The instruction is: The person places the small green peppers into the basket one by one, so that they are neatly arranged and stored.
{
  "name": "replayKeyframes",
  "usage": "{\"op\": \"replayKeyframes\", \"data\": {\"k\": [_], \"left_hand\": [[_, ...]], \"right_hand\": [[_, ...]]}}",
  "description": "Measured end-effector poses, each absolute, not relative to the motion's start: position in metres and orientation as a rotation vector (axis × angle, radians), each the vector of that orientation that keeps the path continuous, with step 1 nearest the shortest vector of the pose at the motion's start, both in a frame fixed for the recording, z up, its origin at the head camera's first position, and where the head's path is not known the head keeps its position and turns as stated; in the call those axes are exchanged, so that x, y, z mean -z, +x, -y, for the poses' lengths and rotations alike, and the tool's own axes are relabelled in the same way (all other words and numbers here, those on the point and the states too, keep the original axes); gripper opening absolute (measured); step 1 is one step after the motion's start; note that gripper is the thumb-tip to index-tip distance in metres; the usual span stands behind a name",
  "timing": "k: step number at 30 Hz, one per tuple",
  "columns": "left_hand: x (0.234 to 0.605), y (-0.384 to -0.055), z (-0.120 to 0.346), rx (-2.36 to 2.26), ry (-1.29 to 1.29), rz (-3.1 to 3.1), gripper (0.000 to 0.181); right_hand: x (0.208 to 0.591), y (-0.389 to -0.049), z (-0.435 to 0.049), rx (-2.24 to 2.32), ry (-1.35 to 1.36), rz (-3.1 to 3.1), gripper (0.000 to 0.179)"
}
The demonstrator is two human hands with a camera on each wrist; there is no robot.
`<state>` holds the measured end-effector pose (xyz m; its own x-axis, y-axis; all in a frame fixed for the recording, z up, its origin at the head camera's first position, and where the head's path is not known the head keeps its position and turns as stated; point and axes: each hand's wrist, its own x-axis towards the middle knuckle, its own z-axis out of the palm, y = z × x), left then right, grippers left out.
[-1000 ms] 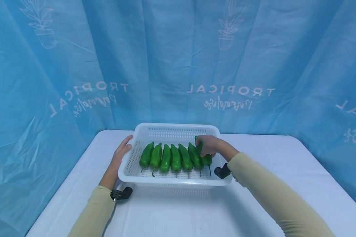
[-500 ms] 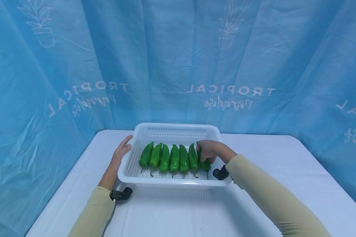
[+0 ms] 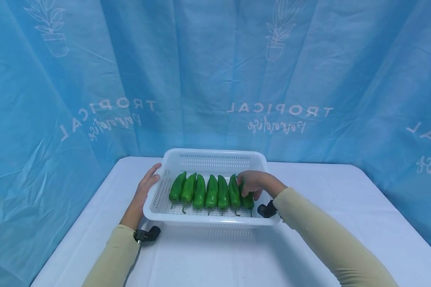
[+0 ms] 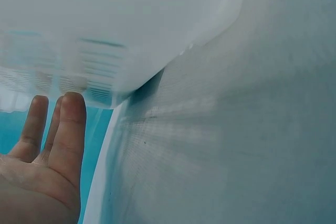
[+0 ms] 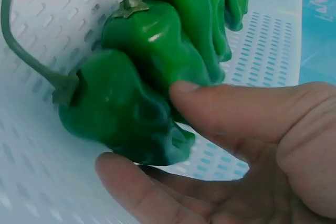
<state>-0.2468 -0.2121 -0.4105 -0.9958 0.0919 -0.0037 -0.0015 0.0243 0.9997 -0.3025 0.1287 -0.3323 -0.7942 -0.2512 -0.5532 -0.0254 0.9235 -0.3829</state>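
Several green peppers (image 3: 199,193) lie side by side in a row inside a white perforated plastic basket (image 3: 208,219), stems toward the person. My right hand (image 3: 253,182) reaches over the basket's right side and holds the rightmost pepper (image 5: 113,103). In the right wrist view its thumb lies between that pepper and its neighbour, with the fingers along the other side. My left hand (image 3: 146,184) rests against the basket's left outer wall, fingers extended, as the left wrist view shows too. The right hand hides the upper part of the rightmost pepper in the head view.
The basket stands near the back of a table covered with a white cloth (image 3: 201,259). Blue printed curtains (image 3: 208,71) hang behind the table and along both sides. Each wrist carries a small black camera.
Over the last second the right hand has moved slightly down and left with the rightmost pepper. The peppers on the right have shifted left and straightened. The left hand has stayed in place.
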Motion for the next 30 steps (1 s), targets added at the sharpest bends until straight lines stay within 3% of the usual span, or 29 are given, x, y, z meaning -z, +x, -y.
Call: {"op": "replayKeyframes", "data": {"k": [6,13,22,30], "left_hand": [[0.411,-0.244,0.215,-2.18,0.098,-2.168,0.056],[0.411,-0.242,0.217,-2.199,0.09,-2.156,0.056],[0.407,-0.239,0.222,-2.132,0.074,-2.198,0.056],[0.411,-0.24,0.226,-2.147,0.101,-2.197,0.056]], "right_hand": [[0.31,-0.294,-0.132,0.359,-0.348,-2.527,0.043],[0.279,-0.247,-0.17,0.381,-0.669,-2.726,0.038],[0.304,-0.179,-0.251,0.402,-0.718,-2.92,0.049],[0.326,-0.163,-0.279,0.427,-0.67,-2.893,0.049]]}}
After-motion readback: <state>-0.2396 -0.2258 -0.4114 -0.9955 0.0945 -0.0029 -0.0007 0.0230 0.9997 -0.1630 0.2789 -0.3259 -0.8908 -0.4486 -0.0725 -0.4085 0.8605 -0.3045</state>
